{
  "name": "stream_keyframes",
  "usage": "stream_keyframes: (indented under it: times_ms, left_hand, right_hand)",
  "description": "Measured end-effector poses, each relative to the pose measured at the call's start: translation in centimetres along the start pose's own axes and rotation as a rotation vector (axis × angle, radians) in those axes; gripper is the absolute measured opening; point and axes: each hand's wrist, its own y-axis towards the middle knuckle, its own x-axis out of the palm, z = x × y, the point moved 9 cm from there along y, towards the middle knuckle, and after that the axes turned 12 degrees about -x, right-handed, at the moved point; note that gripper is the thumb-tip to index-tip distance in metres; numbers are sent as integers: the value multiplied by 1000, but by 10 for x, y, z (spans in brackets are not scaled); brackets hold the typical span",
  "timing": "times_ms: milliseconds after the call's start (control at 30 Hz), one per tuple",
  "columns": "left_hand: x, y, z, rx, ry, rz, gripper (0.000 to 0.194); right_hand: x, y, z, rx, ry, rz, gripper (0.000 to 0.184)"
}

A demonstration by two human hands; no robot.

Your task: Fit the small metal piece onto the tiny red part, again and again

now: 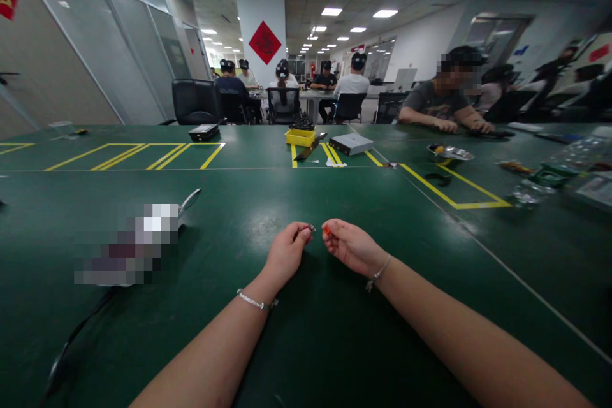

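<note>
Both my hands rest on the green table point(306, 331), close together near its middle. My left hand point(287, 252) is closed in a pinch on a small silvery metal part point(311, 227) at its fingertips. My right hand point(350, 246) is curled, pinching a tiny orange piece point(326, 229). The two small parts sit a few centimetres apart, tips facing each other. Each wrist wears a thin silver bracelet.
A blurred-out object with a cable point(129, 245) lies at my left. Farther back are a yellow tray point(300, 136), a grey box point(350, 143), a black device point(204, 132) and a metal dish point(450, 153). A person point(442, 102) sits at right; others sit behind.
</note>
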Motion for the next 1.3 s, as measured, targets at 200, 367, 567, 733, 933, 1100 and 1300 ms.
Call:
stream_keyframes:
  times_ms: [200,367,567,733,933,1100,1300]
  left_hand:
    - [2,-2,2,15,10,-31,34]
    - [2,-1,-1,2,-15,-41,31]
    - [-2,-1,4,17,-38,6,18]
    - [-4,-1,2,-33,-14,34,14]
    - [-5,-2,0,-44,59,66,15]
    - [-6,-3,7,50,158,109,11]
    - [-10,-6,11,112,226,187,7]
  right_hand:
    - [-1,2,8,29,26,-4,18]
    - [0,2,8,11,27,-16,16]
    - [0,0,7,-9,41,-4,13]
    - [-1,1,7,12,46,27,14]
    - [-1,2,6,-45,-23,60,18]
    - [-1,1,4,-129,-128,128,19]
    - [-4,-1,5,-189,-254,206,26]
